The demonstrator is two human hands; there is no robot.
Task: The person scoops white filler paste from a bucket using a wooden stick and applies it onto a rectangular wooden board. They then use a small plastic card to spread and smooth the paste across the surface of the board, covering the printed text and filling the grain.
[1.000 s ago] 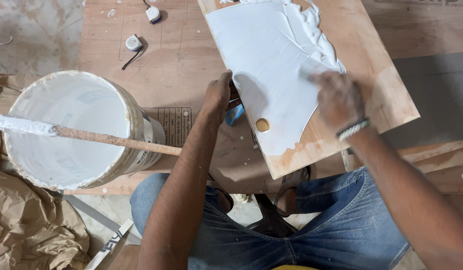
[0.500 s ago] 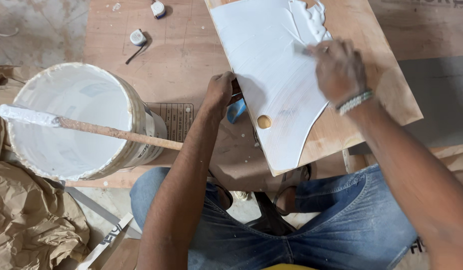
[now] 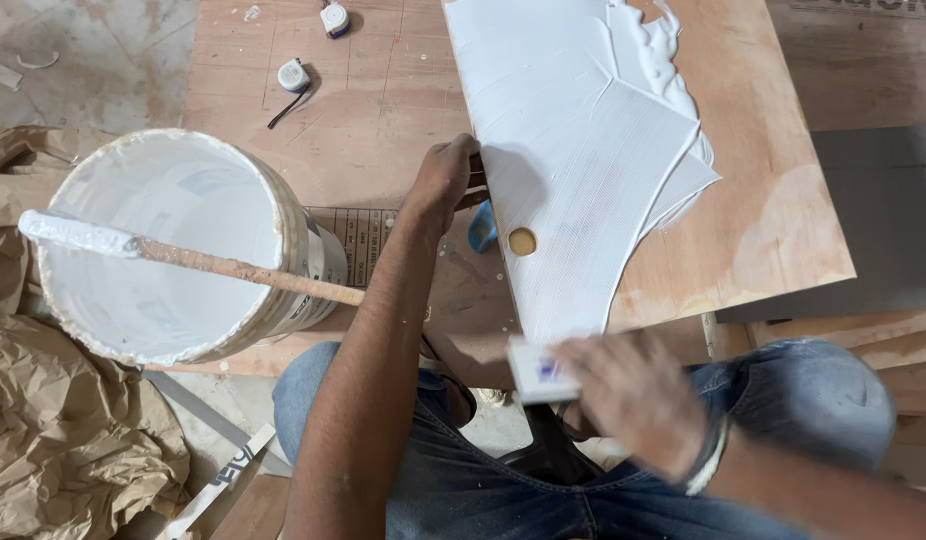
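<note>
Since the earlier frames: right hand [image 3: 633, 400] has travelled from the far, upper part of the plywood panel [image 3: 773, 200] down to its near edge, carrying a small flat spreader card [image 3: 538, 372]; the white coating now reaches the near end of the board in one long streak.

Item 1. Spreader card, white with a coloured mark, pinched in the closed right hand, which is motion-blurred. It sits just off the near edge of the panel, above the lap, apparently at the end of a pulling stroke.

Item 2. White coating [image 3: 573, 130], wet, ridged with drag lines, covering the left half of the panel; a thicker, wavy bead lies along its right margin. One small round hole [image 3: 522, 241] shows bare through it.

Item 3. Plywood panel, tilted toward the sitter, right half bare wood. Left hand [image 3: 445, 178] is curled closed on its left edge, seemingly to steady it against the pull.

Item 4. Bucket [image 3: 173, 245], white contents, just left of the left forearm, within easy reach; stirring stick [image 3: 233, 268] laid across its rim.

Item 5. Crumpled brown paper [image 3: 63, 430], lower left; two small tape measures [image 3: 294, 75] on the far board.
</note>
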